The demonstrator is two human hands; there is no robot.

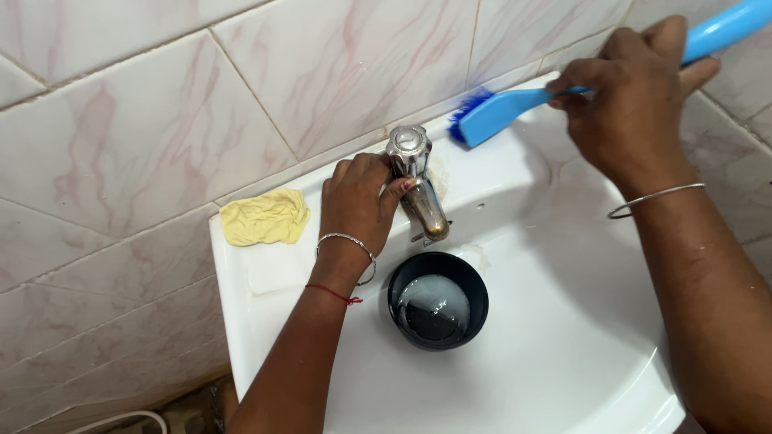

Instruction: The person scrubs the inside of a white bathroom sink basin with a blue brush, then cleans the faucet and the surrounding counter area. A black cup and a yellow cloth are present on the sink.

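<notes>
I noted my left hand (pixel 359 195) clasping the tap (pixel 416 178) at the sink's (pixel 563 354) back edge; my right hand (pixel 635 100) gripped the blue brush (pixel 515 108), bristles at the back rim. Short, firm strokes seemed advisable.

Single head-worn view, steeply downward and close over a white sink (pixel 563 354) against tiled wall (pixel 161 120).

- The left hand (pixel 359 197) is held palm down, fingers curled closed in a grip, with the forearm stretched up from the lower edge (thin bangle and red thread worn at the wrist)
- The right hand (pixel 631 96) is raised higher, fingers wrapped shut, index finger extended forward
</notes>
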